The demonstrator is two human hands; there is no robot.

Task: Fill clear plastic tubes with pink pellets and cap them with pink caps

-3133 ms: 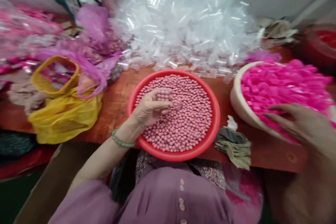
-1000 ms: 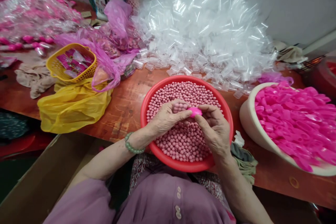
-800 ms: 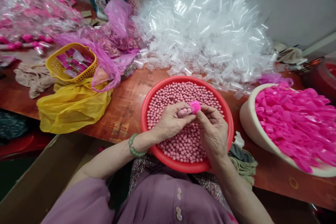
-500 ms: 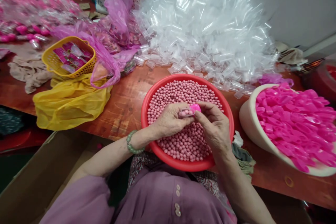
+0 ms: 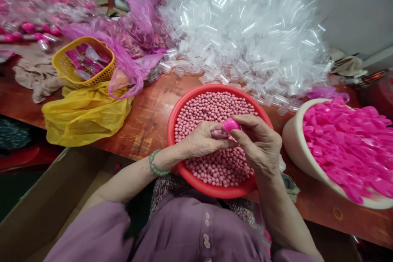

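Note:
Over a red basin (image 5: 264,111) filled with small round pink balls (image 5: 215,104), my two hands meet. My left hand (image 5: 198,141), wearing a green bead bracelet, is closed around a small clear plastic tube (image 5: 216,132) with pink contents showing through. At the tube's right end sits a bright pink cap (image 5: 231,125). The thumb and fingertips of my right hand (image 5: 260,143) pinch the cap's right side. Whether the cap is fully seated on the tube, I cannot tell.
A cream tub (image 5: 293,139) of bright pink plastic parts stands at the right. Behind the basin rises a large heap of clear tubes (image 5: 245,37). On the left lie a yellow basket (image 5: 84,77), a yellow bag (image 5: 87,114) and purple bags (image 5: 143,4).
My right hand has shifted slightly right and its fingers have changed position, leaving more of the pink cap showing. My left hand keeps hold of the tube. The view has shifted slightly.

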